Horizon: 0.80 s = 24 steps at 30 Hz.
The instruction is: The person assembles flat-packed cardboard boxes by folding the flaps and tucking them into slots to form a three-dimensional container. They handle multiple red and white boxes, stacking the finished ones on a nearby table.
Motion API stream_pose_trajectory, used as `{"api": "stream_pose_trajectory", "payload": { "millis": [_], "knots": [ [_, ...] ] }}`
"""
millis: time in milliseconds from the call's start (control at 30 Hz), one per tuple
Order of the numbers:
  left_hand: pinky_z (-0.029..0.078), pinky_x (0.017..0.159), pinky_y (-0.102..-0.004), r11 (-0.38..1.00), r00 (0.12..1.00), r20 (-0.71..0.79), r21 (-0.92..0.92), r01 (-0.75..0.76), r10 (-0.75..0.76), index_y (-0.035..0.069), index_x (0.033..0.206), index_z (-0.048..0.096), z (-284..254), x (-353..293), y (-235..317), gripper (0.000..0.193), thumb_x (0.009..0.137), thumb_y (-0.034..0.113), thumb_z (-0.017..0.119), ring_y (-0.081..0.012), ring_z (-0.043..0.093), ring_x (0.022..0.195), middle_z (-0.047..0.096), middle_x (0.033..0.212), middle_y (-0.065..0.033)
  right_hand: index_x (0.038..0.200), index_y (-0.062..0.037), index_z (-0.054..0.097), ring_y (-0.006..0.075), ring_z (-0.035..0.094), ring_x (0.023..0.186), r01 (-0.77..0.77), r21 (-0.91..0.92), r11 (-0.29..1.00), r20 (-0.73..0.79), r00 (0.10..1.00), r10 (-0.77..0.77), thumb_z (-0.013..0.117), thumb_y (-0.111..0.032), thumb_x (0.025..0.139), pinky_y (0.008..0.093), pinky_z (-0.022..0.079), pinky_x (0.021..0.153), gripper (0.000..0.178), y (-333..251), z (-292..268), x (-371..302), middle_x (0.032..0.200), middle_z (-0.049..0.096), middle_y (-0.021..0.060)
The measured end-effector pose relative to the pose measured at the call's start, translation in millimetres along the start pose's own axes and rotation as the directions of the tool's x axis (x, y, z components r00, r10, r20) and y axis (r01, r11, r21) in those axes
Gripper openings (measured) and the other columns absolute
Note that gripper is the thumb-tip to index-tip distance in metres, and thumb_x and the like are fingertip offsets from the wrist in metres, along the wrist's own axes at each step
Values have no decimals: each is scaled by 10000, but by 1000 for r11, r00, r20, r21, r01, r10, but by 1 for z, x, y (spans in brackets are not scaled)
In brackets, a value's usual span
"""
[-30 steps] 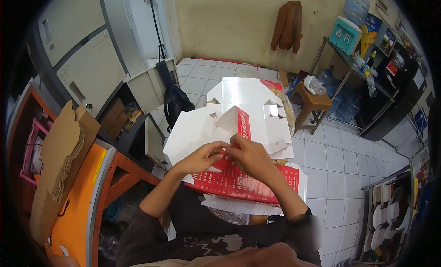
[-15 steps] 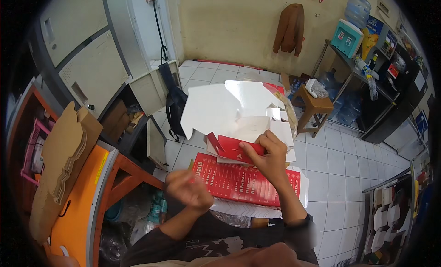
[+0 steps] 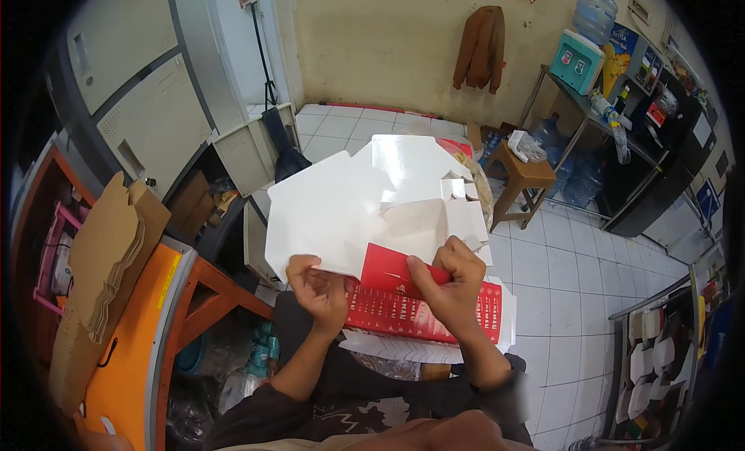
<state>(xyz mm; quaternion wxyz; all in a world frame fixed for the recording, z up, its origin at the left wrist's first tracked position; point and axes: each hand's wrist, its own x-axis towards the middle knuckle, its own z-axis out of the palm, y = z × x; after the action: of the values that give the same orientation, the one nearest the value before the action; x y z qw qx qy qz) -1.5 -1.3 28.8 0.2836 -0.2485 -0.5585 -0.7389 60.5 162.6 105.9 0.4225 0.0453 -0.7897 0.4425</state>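
The part-folded carton [image 3: 415, 221] was held above the red stack [image 3: 388, 319] — its red wall [image 3: 386, 271] pinched in the right hand [image 3: 450, 280], its white panel [image 3: 326, 214] spread beyond the left hand [image 3: 320, 296], half-curled at the near edge — firmness of hold unclear.

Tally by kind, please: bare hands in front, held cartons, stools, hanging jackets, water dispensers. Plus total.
Hands: 2 (left hand, right hand)
Held carton: 1
Stool: 1
Hanging jacket: 1
Water dispenser: 1
Total: 6

Red-and-white carton [image 3: 330, 210], white-patterned red stack [image 3: 396, 317], brown jacket [image 3: 479, 49], orange tabletop [image 3: 128, 366], teal dispenser [image 3: 577, 62]
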Motion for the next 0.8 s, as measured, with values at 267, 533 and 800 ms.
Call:
{"api": "stream_pose_trajectory", "payload": {
  "millis": [267, 533, 800],
  "knots": [
    [512, 574, -206, 999, 968, 252, -50, 4, 9, 19, 1179, 462, -8, 9, -21, 354, 874, 7, 641, -116, 619, 756, 597, 1134, -183, 577, -25, 478, 208, 408, 459, 64, -79, 995, 23, 998, -62, 740, -75, 717, 333, 301, 435, 301, 1, 8, -11, 574, 397, 77],
    [599, 706, -280, 972, 864, 483, 95, -215, 144, 12, 1173, 535, 2, 25, -8, 384, 822, -117, 621, -231, 658, 994, 598, 1202, -213, 520, -68, 453, 150, 360, 392, 341, -185, 922, 108, 939, -325, 751, -36, 694, 303, 248, 387, 347, -9, 11, -14, 518, 358, 22],
    [595, 746, -300, 983, 765, 617, -93, -160, 183, 23, 1168, 535, -11, 24, -10, 426, 797, -184, 571, -262, 663, 991, 602, 1195, -233, 517, -85, 447, 152, 359, 394, 412, -143, 900, 160, 907, -390, 760, -45, 676, 305, 247, 387, 353, -10, 6, -16, 514, 338, 12]
  ]
}}
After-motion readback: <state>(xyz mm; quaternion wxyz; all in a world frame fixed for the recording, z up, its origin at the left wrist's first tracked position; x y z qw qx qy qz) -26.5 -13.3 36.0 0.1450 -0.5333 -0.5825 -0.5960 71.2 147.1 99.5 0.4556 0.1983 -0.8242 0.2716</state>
